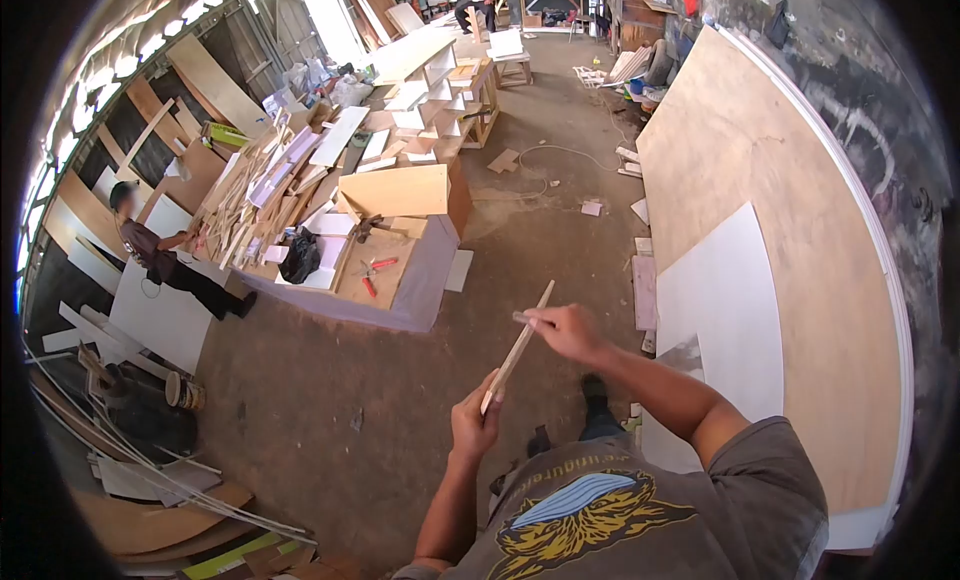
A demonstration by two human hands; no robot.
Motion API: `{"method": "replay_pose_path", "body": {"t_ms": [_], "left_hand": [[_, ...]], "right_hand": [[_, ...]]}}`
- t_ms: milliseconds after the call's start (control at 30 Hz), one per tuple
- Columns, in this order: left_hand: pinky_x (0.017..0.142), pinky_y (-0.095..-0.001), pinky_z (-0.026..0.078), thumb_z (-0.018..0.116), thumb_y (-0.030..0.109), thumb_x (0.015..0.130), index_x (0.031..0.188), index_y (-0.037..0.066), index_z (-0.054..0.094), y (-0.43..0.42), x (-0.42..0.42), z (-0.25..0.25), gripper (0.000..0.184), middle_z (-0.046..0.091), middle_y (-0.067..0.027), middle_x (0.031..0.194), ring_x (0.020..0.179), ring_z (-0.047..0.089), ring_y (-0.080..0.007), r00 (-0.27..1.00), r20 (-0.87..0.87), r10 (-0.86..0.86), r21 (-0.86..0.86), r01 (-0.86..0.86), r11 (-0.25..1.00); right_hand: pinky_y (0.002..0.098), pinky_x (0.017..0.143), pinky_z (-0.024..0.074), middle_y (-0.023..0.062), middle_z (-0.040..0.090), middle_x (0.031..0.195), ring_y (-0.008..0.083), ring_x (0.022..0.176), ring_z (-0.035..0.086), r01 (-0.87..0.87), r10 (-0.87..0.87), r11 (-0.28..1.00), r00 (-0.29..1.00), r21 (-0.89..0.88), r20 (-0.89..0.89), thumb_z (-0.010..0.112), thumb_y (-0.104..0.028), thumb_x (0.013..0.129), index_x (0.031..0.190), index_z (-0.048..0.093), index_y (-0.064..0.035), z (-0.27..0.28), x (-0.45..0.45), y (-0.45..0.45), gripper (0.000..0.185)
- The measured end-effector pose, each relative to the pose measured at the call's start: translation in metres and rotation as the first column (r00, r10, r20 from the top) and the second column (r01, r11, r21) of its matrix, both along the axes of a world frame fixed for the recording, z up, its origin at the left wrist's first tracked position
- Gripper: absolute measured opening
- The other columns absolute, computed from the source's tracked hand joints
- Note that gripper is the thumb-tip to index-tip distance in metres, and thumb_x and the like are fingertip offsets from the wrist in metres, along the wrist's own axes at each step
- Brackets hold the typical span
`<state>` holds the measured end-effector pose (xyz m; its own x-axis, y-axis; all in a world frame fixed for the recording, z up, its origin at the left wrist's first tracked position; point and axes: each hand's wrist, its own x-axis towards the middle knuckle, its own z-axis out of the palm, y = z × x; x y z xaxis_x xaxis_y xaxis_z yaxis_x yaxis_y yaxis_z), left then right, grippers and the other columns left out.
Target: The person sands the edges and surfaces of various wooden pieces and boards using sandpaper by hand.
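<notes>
My left hand is closed round the lower part of a thin wooden strip. The strip points up and away at a slant in front of my body. At its upper part, my right hand is closed in a pinch. A small greyish piece sticks out from the right fingertips, at or against the strip. It is too small and blurred to name, and I cannot tell whether it touches the wood.
A workbench ahead left carries red-handled pliers, a black plastic bag and wood offcuts. A person stands at its left side. Large plywood sheets lean on the right wall. Another person sits far back.
</notes>
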<state>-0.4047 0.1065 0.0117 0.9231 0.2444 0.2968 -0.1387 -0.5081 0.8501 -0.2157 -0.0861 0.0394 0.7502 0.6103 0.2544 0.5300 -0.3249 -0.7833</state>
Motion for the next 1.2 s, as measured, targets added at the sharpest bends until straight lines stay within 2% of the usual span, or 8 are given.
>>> {"method": "replay_pose_path", "body": {"t_ms": [167, 500, 633, 733, 833, 867, 1067, 1200], "left_hand": [[0.075, -0.0340, 0.058, 0.069, 0.016, 0.106, 0.136, -0.002, 0.070, 0.000, 0.009, 0.007, 0.035, 0.078, -0.0199, 0.102, 0.082, 0.075, -0.0212, 1.000, 0.015, -0.011, 0.006, 0.011, 1.000], [0.068, -0.0302, 0.051, 0.069, 0.020, 0.106, 0.133, -0.002, 0.071, -0.003, 0.013, 0.008, 0.035, 0.066, -0.0102, 0.083, 0.072, 0.058, -0.0121, 1.000, -0.001, -0.005, -0.088, 0.005, 0.996], [0.067, -0.0301, 0.050, 0.069, 0.020, 0.107, 0.130, -0.003, 0.072, -0.004, 0.013, 0.002, 0.033, 0.062, -0.0056, 0.079, 0.074, 0.056, -0.0099, 0.999, -0.023, 0.027, -0.122, -0.030, 0.992], [0.068, -0.0296, 0.050, 0.068, 0.018, 0.106, 0.131, -0.003, 0.071, 0.003, 0.014, -0.015, 0.032, 0.062, -0.0048, 0.080, 0.074, 0.056, -0.0097, 0.997, 0.077, 0.018, -0.104, -0.010, 0.995], [0.073, -0.0325, 0.056, 0.068, 0.016, 0.106, 0.135, -0.002, 0.071, 0.001, 0.011, 0.012, 0.034, 0.077, -0.0205, 0.104, 0.077, 0.069, -0.0157, 0.998, -0.057, 0.028, -0.059, -0.031, 0.998], [0.073, -0.0327, 0.056, 0.068, 0.017, 0.106, 0.135, -0.002, 0.071, 0.002, 0.008, 0.010, 0.034, 0.078, -0.0206, 0.105, 0.077, 0.069, -0.0162, 0.997, -0.079, 0.021, -0.041, -0.024, 0.999], [0.075, -0.0332, 0.056, 0.069, 0.018, 0.106, 0.136, -0.002, 0.071, 0.008, 0.010, -0.010, 0.035, 0.078, -0.0198, 0.104, 0.077, 0.070, -0.0178, 0.999, -0.031, 0.032, -0.062, -0.034, 0.998], [0.076, -0.0327, 0.056, 0.069, 0.017, 0.106, 0.136, -0.001, 0.071, 0.007, 0.009, 0.005, 0.035, 0.078, -0.0181, 0.100, 0.077, 0.068, -0.0161, 0.996, -0.088, 0.032, -0.029, -0.035, 0.999]], "right_hand": [[0.0411, 0.076, 0.0595, 0.0181, 0.078, 0.105, 0.0332, 0.086, 0.079, -0.129, 0.143, 0.984, 0.984, 0.127, -0.106, 0.064, -0.027, 0.106, 0.131, 0.079, -0.0219, 0.002, -0.026, 0.003, 0.029], [0.0398, 0.076, 0.0597, 0.0237, 0.077, 0.103, 0.0304, 0.087, 0.080, -0.085, 0.095, 0.971, 0.995, 0.223, -0.031, 0.067, -0.027, 0.105, 0.130, 0.078, -0.0112, -0.011, -0.017, 0.003, 0.031], [0.0391, 0.071, 0.0584, 0.0249, 0.076, 0.096, 0.0264, 0.080, 0.080, 0.120, -0.126, 0.989, 0.990, 0.087, 0.065, 0.068, -0.026, 0.105, 0.128, 0.078, -0.0070, -0.033, 0.022, 0.000, 0.032], [0.0397, 0.070, 0.0593, 0.0237, 0.077, 0.099, 0.0273, 0.080, 0.080, -0.074, 0.054, 0.945, 0.996, 0.318, 0.072, 0.067, -0.027, 0.105, 0.127, 0.079, -0.0088, -0.026, -0.010, 0.015, 0.031], [0.0400, 0.075, 0.0615, 0.0223, 0.078, 0.105, 0.0319, 0.088, 0.081, 0.011, -0.004, 0.996, 0.996, 0.087, -0.090, 0.067, -0.027, 0.105, 0.126, 0.080, -0.0113, -0.006, -0.010, 0.007, 0.030], [0.0388, 0.074, 0.0606, 0.0217, 0.078, 0.104, 0.0315, 0.083, 0.080, 0.099, -0.112, 0.963, 0.993, 0.252, 0.036, 0.068, -0.026, 0.104, 0.126, 0.080, -0.0124, -0.031, 0.004, 0.014, 0.028], [0.0387, 0.074, 0.0602, 0.0172, 0.079, 0.103, 0.0316, 0.082, 0.080, -0.063, 0.068, 0.996, 0.993, 0.059, -0.100, 0.067, -0.028, 0.104, 0.126, 0.080, -0.0172, -0.002, -0.016, 0.012, 0.028], [0.0386, 0.075, 0.0599, 0.0195, 0.078, 0.105, 0.0349, 0.088, 0.080, 0.089, -0.087, 0.993, 0.996, 0.083, -0.032, 0.069, -0.027, 0.104, 0.127, 0.079, -0.0142, -0.036, 0.017, 0.013, 0.029]]}}
